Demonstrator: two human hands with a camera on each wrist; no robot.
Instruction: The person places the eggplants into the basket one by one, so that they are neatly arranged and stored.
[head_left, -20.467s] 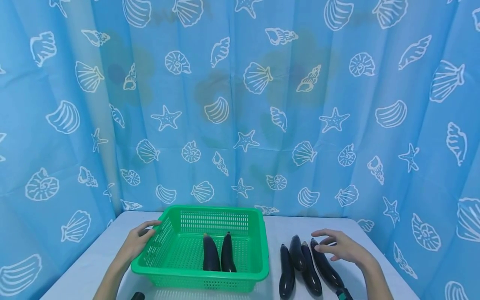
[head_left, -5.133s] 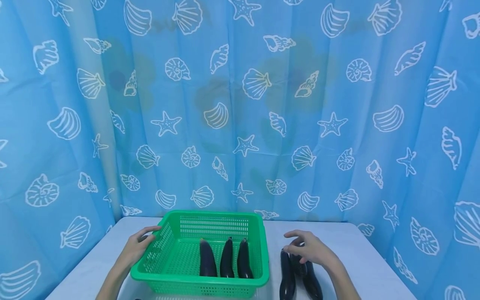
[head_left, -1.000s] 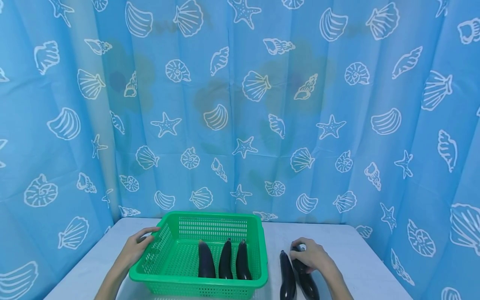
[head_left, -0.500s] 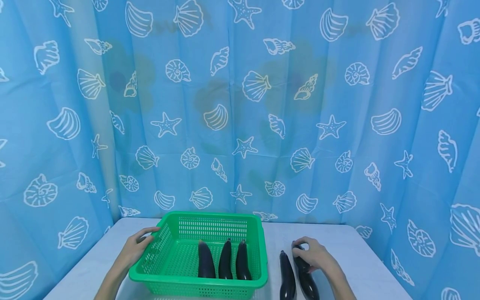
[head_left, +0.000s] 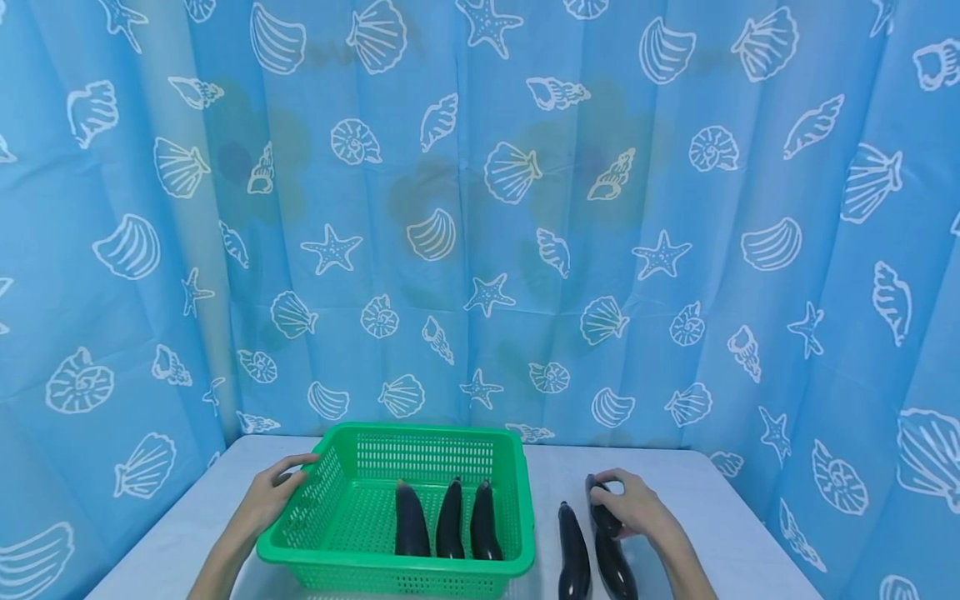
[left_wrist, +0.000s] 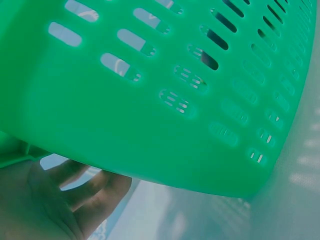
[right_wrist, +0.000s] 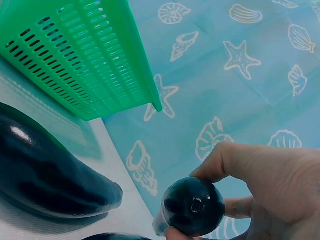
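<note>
My right hand point(head_left: 628, 504) pinches a glossy dark eggplant point(head_left: 606, 518) near its far end, thumb on one side and fingers on the other. In the right wrist view the round blossom end of this eggplant point(right_wrist: 197, 207) faces the camera. Another eggplant point(head_left: 617, 571) lies partly hidden beneath it, and one more eggplant point(head_left: 573, 554) lies just to the left. My left hand point(head_left: 272, 493) holds the left rim of a green plastic basket point(head_left: 397, 565). Its bent fingers point(left_wrist: 97, 200) show below the basket's edge in the left wrist view.
Inside the basket three eggplants point(head_left: 450, 525) lie side by side, toward the right half. The basket stands on a white-covered table point(head_left: 720, 517). A blue curtain point(head_left: 480, 250) with white shell and starfish prints hangs behind and at both sides.
Within the last second the right hand has shifted the eggplant slightly right and away. Compared with the oldest frame, the basket holds a third eggplant and the rightmost one has gone from the table.
</note>
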